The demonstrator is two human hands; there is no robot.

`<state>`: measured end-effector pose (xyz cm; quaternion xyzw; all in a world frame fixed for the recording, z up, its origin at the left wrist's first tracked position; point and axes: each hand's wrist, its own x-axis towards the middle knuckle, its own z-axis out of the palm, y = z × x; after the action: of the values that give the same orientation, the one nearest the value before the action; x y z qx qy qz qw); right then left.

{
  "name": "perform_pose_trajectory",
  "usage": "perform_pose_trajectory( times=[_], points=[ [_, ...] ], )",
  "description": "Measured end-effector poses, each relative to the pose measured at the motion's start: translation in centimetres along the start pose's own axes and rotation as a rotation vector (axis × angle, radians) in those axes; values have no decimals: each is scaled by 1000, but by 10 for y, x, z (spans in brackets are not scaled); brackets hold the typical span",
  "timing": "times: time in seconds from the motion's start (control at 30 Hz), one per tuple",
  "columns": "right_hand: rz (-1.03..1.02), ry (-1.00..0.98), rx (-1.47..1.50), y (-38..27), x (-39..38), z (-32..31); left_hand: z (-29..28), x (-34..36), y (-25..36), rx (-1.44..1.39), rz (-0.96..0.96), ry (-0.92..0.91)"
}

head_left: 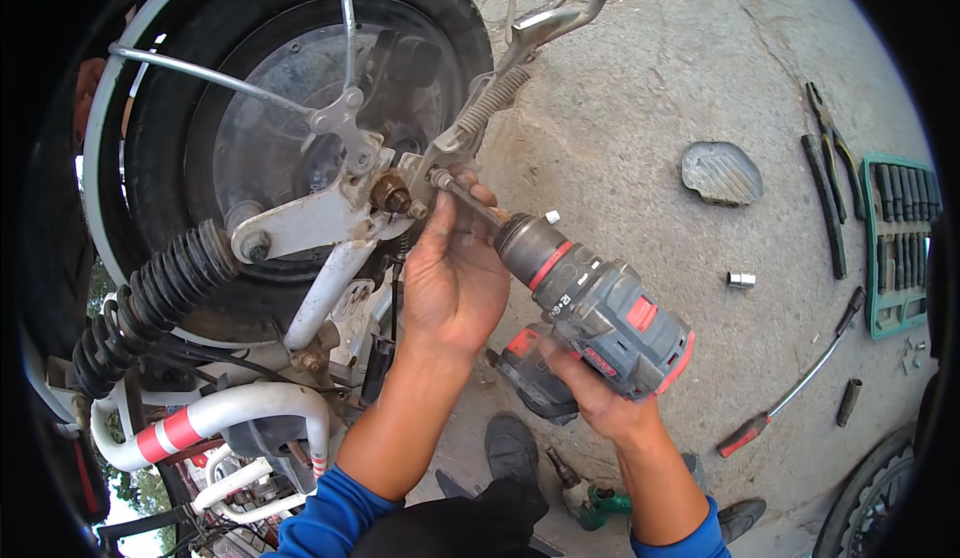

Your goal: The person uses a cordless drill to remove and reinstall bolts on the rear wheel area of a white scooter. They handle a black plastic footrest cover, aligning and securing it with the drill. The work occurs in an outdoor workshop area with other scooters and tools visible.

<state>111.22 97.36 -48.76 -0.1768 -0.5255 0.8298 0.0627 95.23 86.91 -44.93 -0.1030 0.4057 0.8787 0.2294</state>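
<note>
My right hand [605,388] grips the handle of a grey and red cordless drill [590,308] with a battery at its base. A long bit [474,200] runs from its chuck to a socket [440,179] at a pale metal bracket [469,118] on a vehicle's wheel assembly. My left hand [453,278] is closed around the socket end of the bit, thumb below it and fingertips partly behind it. Beside them are a rusty bolt [393,194], a white swing arm [295,223], a black tire [159,163] and a black coil spring [150,308].
On the concrete floor [640,78] lie a metal dish [721,171], pliers [835,143], a black bar [823,208], a loose socket [741,279], a green socket case [898,243], a screwdriver-like tool [800,393] and a green power tool [590,503]. White tubing [240,408] crosses lower left; another tire [870,508] lies lower right.
</note>
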Motion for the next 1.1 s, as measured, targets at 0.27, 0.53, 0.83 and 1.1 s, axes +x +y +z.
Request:
perform_pose_trajectory(
  times=[0.27, 0.53, 0.83, 1.1],
  points=[
    [-170, -96, -188, 11, 14, -15, 2, -7, 0, -5, 31, 17],
    [-44, -114, -177, -5, 4, -14, 3, -79, 54, 1726, 1183, -106],
    [-132, -9, -217, -4, 12, -10, 6, -70, 75, 2260, 1006, 246],
    [-184, -42, -248, 3, 17, -14, 5, -69, 76, 2265, 1016, 248]
  ],
)
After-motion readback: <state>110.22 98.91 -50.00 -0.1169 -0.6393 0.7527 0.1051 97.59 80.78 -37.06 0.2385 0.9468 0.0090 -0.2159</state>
